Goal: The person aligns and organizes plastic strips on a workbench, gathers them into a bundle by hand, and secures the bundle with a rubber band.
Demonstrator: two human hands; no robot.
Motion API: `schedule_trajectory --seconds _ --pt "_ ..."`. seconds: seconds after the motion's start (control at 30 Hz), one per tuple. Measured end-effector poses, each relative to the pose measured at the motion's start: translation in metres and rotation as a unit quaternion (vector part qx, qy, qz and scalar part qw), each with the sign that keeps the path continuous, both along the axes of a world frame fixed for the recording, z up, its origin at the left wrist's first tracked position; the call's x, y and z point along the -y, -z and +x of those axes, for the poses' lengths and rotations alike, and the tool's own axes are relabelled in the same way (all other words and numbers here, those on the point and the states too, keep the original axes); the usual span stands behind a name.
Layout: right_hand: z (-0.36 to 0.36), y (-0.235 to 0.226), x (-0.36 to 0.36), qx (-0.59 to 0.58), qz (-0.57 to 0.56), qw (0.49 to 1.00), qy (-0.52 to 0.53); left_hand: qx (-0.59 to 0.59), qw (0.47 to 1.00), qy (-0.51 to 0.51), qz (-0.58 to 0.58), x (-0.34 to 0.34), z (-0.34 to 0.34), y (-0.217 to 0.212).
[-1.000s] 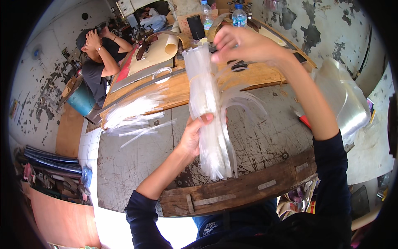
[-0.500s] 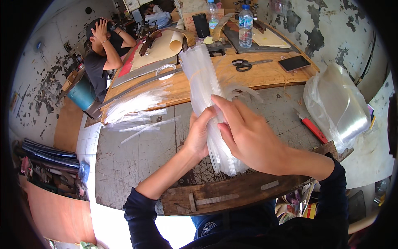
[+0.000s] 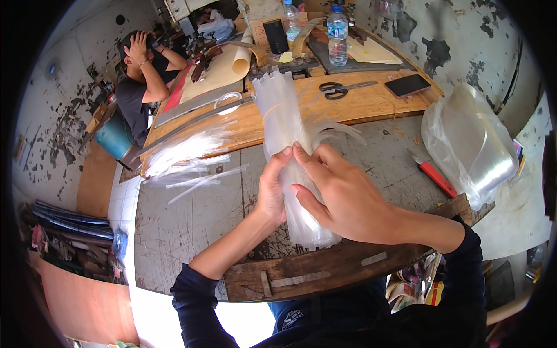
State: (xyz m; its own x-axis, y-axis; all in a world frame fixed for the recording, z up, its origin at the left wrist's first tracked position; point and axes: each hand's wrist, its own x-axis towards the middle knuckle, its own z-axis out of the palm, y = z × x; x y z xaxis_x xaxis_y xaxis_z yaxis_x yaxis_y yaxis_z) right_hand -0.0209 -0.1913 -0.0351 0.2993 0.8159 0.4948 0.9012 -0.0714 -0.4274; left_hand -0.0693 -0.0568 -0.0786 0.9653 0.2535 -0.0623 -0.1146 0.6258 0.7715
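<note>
A thick bundle of clear plastic strips (image 3: 281, 119) stands tilted over the grey worktop, its far end pointing away from me. A thin yellowish band circles its upper part. Wrapped around the bundle's left side is my left hand (image 3: 271, 188), thumb pressed on top. My right hand (image 3: 351, 194) grips it from the right, the index fingertip meeting the left thumb. Some fingers are hidden behind the strips. Left of the bundle, loose clear strips (image 3: 188, 152) lie in a pile across the wooden board's edge. A few curled strips (image 3: 342, 130) lie just beyond my right hand.
Black scissors (image 3: 335, 90) and a phone (image 3: 407, 86) lie on the wooden board (image 3: 371, 107). A red cutter knife (image 3: 436, 177) rests at right, beside a bagged clear plastic roll (image 3: 473, 145). A water bottle (image 3: 337, 37) stands farther back. Another person (image 3: 136, 87) sits at far left.
My right index finger has drawn in against the left thumb on the bundle. The bundle's far end has come slightly nearer. The view has shifted a little.
</note>
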Motion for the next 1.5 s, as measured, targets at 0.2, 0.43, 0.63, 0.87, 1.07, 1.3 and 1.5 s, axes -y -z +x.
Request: schedule_trajectory --seconds 0.2,0.43,0.63,0.87,1.07,1.3,1.5 --pt "0.005 0.007 0.000 -0.093 0.037 0.994 -0.033 0.003 1.000 0.021 -0.008 -0.008 0.006 0.020" --pt "0.017 -0.015 0.000 -0.478 -0.006 0.866 -0.148 0.071 0.984 0.162 0.000 -0.019 0.002 0.023" --pt "0.027 -0.018 0.007 -0.551 -0.061 0.821 -0.139 0.058 0.980 0.187 0.027 -0.014 0.004 0.012" --pt "0.045 -0.052 0.010 -0.387 -0.155 0.899 -0.135 -0.050 0.995 0.030 0.086 0.000 -0.001 0.005" --pt "0.067 -0.046 -0.028 0.235 0.099 0.967 -0.013 -0.068 0.993 0.021 0.093 0.009 0.001 -0.007" --pt "0.074 -0.037 -0.042 0.361 0.052 0.930 0.051 -0.071 0.983 -0.006 0.169 0.005 0.004 -0.003" --pt "0.113 -0.080 -0.029 -0.226 -0.059 0.954 -0.186 -0.089 0.977 0.011 0.196 -0.007 0.004 -0.007"
